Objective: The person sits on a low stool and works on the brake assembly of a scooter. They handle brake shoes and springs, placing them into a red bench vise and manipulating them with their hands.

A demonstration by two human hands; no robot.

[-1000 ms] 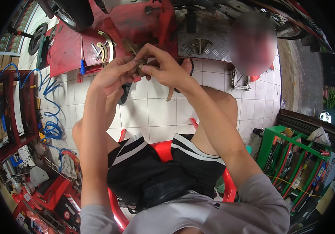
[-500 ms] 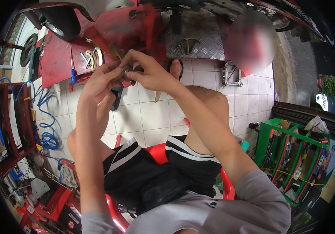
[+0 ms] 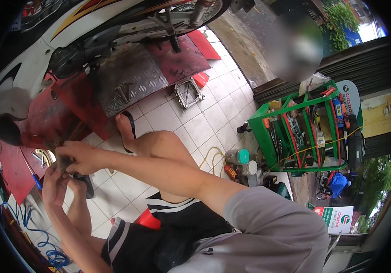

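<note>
My left hand and my right hand meet at the left of the view, in front of a red lift platform. Between their closed fingertips is a small, dark metal part, mostly covered by the fingers, so its exact kind does not show. Just beyond the left hand, a curved, brass-coloured piece rests on the red surface. A screwdriver with a blue handle lies beside it, near the edge.
Above the platform stands a white motorcycle. A square metal frame sits on the tiled floor. To the right are a green tool rack and a teal-lidded jar. A coiled blue hose lies at lower left.
The view has swung to the right, bringing more of the motorcycle, the green rack and the street into sight. Both hands stay together on the small part.
</note>
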